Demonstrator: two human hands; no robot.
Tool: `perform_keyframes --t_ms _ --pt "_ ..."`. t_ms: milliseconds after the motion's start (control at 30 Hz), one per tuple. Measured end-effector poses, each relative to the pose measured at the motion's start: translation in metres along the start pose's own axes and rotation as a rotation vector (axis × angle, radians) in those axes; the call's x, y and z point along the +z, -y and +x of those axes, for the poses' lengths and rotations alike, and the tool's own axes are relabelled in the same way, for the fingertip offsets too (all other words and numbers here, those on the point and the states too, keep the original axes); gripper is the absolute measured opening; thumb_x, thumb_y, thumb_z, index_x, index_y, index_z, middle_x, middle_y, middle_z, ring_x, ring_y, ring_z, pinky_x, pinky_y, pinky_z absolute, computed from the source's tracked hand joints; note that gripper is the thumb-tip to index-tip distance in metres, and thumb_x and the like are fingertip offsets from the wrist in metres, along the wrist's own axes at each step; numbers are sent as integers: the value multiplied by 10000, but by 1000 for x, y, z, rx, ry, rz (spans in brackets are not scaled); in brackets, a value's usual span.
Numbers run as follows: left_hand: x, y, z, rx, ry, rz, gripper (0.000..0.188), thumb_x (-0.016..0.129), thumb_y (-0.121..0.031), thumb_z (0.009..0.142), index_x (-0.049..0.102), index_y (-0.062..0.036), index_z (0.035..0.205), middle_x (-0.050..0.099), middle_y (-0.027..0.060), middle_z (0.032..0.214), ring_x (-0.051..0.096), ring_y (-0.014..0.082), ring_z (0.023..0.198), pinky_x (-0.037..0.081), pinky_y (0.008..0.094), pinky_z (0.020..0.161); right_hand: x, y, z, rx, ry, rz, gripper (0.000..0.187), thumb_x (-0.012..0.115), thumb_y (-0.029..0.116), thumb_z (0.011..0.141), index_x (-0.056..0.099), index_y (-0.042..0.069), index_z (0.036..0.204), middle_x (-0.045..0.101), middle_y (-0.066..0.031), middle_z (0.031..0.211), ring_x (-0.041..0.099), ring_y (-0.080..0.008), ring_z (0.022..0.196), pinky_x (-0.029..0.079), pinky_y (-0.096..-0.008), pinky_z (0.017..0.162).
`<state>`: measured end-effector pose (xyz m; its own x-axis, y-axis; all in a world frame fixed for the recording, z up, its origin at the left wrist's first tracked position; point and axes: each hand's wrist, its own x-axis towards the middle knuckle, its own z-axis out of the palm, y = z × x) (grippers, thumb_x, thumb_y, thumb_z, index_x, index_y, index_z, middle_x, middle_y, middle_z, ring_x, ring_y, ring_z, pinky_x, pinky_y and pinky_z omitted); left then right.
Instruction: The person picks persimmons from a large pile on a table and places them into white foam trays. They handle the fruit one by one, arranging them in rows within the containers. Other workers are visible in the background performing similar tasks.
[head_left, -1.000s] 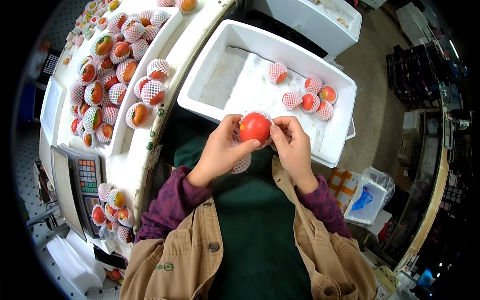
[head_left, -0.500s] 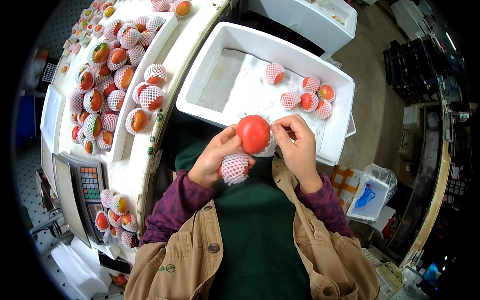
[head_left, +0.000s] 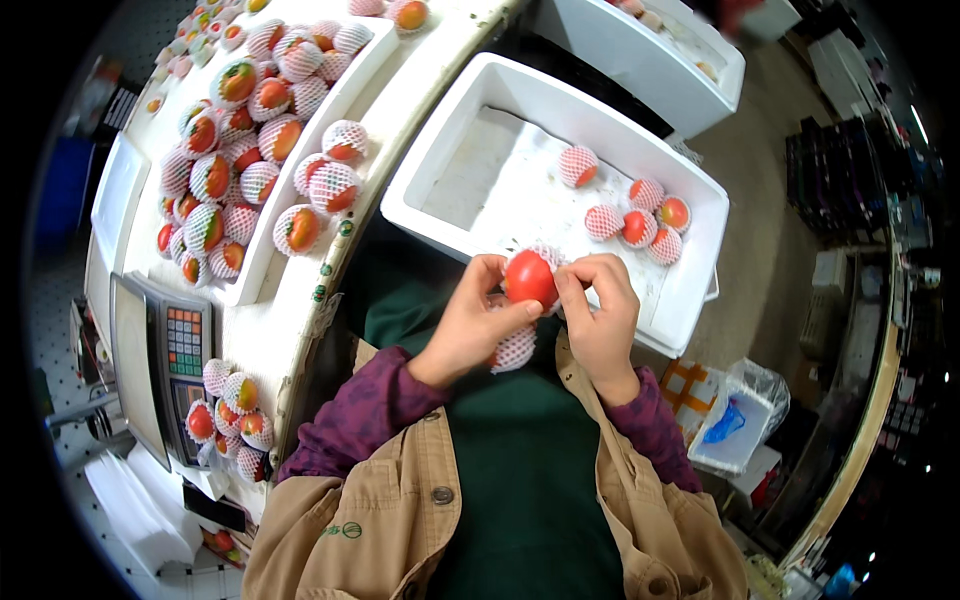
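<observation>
My left hand (head_left: 468, 325) is closed on a red tomato (head_left: 531, 280), thumb along its near side. A white foam net (head_left: 545, 256) wraps round the far and right sides of this tomato, leaving the face toward me bare. At the net's right edge my right hand (head_left: 605, 305) pinches with thumb and forefinger. Below the left hand's thumb is a second tomato in a foam net (head_left: 515, 350), partly hidden by the fingers. Just beyond both hands stands a white foam box (head_left: 425, 215) with several netted tomatoes (head_left: 638, 228) toward its right end.
Along the left runs a white counter (head_left: 385, 105) with a foam tray heaped with netted tomatoes (head_left: 210, 175). A scale with a keypad (head_left: 185, 335) and more netted tomatoes (head_left: 240, 392) sit nearer me. Another foam box (head_left: 640, 65) stands behind. Dark crates (head_left: 845, 170) are stacked far right.
The foam net now covers the far and right sides of the tomato, which was mostly bare facing me before. Both hands have drawn closer together round it. The whole view has shifted slightly.
</observation>
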<state>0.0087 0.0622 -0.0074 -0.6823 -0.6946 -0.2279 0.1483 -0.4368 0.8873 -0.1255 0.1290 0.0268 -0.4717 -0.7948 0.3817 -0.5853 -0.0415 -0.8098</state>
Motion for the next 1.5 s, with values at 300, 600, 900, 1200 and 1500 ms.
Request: perform_keyframes --t_ms 300,600,900,1200,1500 --pt "-3 -14 -5 283 -136 603 314 693 -101 765 484 8 972 527 51 897 510 105 774 437 232 690 13 -7 0 712 206 992 462 595 132 863 363 52 1254 470 -98 1179 510 -187 1029 459 -328 851" --pt "-24 -24 -1 7 -81 -176 112 554 -8 847 500 -6 944 569 52 852 576 108 765 474 229 672 21 -5 7 920 177 1377 371 510 163 911 390 60 1247 476 -107 1200 497 -207 1087 452 -373 882" --pt "-33 -36 -3 504 -5 477 388 595 -21 802 518 -3 1181 536 92 931 547 159 833 450 263 733 45 14 38 771 274 1071 449 519 50 890 344 49 1303 482 -89 1156 496 -180 1060 459 -334 878" --pt "-102 -50 4 -106 -107 -804 263 461 -203 934 509 -17 1114 597 143 1020 617 236 852 516 356 763 137 16 221 711 552 963 311 491 228 908 429 88 1179 568 -110 1034 618 -269 850 528 -384 646" --pt "-122 -61 -12 -121 -160 -791 458 607 -86 854 378 -73 1250 488 79 1129 536 184 1003 468 423 892 232 36 321 545 593 1089 413 438 292 941 404 -15 1215 555 -179 1093 573 -248 1009 479 -342 851"
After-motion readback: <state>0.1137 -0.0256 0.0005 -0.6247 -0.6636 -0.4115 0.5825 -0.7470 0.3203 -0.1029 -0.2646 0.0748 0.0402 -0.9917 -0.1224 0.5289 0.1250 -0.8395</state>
